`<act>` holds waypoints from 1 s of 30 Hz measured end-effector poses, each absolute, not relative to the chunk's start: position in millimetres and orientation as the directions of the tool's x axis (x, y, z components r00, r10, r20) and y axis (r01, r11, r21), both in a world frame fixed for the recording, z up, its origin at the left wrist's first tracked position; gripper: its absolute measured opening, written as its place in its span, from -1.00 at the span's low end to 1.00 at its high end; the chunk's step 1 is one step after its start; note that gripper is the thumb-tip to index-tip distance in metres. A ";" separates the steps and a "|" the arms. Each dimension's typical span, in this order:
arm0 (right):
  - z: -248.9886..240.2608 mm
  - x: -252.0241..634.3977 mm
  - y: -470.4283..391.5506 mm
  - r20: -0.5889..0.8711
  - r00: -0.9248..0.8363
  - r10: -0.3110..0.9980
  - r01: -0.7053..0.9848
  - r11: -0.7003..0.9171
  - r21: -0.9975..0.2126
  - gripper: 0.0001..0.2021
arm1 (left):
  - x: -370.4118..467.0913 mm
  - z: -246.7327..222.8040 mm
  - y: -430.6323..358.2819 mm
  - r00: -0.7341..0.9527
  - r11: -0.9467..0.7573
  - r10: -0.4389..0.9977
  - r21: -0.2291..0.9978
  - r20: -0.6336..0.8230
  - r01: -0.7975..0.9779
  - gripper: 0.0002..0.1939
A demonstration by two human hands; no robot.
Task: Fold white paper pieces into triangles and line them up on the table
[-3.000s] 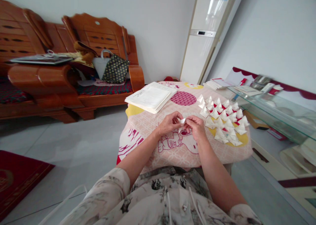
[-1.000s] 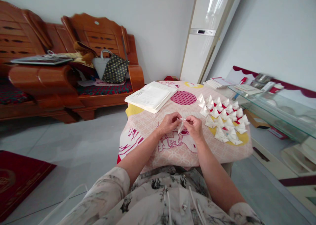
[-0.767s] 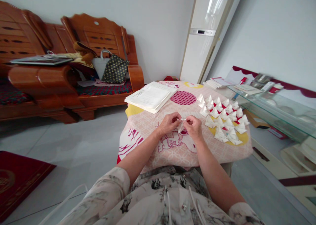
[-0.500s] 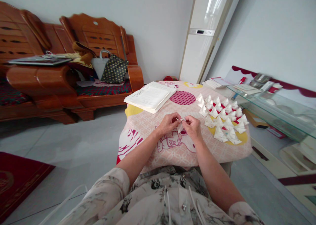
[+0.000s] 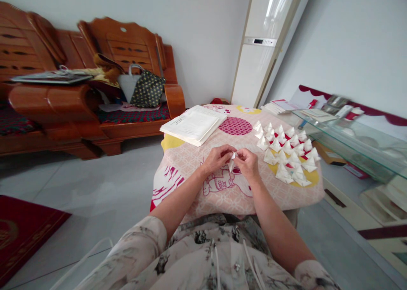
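Left hand point(image 5: 216, 159): pinched on paper point(image 5: 231, 166)
Right hand point(image 5: 249, 163): pinched on it too
Risk: paper could tear if I tug

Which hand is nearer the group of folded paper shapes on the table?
Right. The right hand is just left of the folded paper shapes; the left hand is farther left.

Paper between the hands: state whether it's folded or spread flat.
Folded: the white paper shows as a small, pointed piece pinched between the left hand and right hand.
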State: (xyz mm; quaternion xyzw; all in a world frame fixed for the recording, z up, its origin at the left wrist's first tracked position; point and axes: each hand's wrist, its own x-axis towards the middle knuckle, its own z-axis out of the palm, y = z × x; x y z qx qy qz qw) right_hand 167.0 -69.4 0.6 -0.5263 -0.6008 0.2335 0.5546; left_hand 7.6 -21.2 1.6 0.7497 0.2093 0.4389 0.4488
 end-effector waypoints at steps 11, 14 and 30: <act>2.9 168.7 -70.3 0.303 0.199 0.932 0.171 0.272 -0.947 -0.84 | 7.2 1.5 -15.8 0.505 -0.488 0.738 0.871 0.448 -0.058 -0.73; 1.1 170.5 -69.8 0.301 0.197 0.933 0.188 0.265 -0.946 -0.81 | 7.1 2.5 -16.0 0.496 -0.495 0.738 0.867 0.458 -0.064 -0.70; -10.3 176.5 -62.9 0.337 0.175 0.925 0.198 0.302 -0.932 -0.62 | 3.1 -0.9 -7.3 0.408 -0.336 0.797 0.888 0.445 -0.313 -0.57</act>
